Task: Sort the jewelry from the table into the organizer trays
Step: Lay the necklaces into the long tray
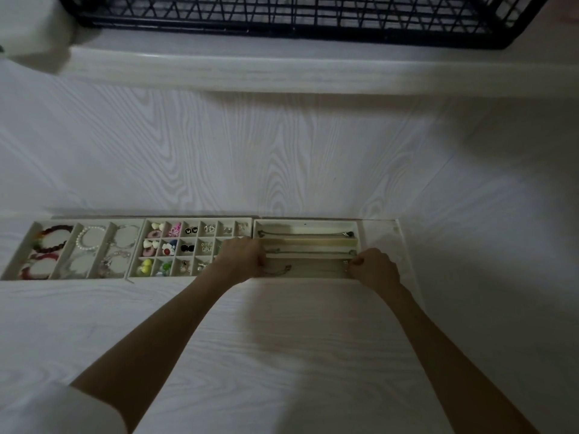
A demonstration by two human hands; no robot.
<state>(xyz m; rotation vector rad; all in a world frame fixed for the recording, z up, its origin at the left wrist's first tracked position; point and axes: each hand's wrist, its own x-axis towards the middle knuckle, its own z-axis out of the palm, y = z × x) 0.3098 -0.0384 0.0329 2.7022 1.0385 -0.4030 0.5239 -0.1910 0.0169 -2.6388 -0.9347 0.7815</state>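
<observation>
The scene is dimly and unevenly lit, and a grey cast is seen over the white table (282,145). Broad soft shadows are spread on the right side and beneath the arms. Straight edges are bowed by wide-angle distortion toward the borders. The upper left corner is blurred, and fine detail in the trays (200,278) is perhaps lost to noise.

Home room: white wood-grain table (282,151), jewelry organizer trays (194,219), black wire basket (313,17) behind.
</observation>
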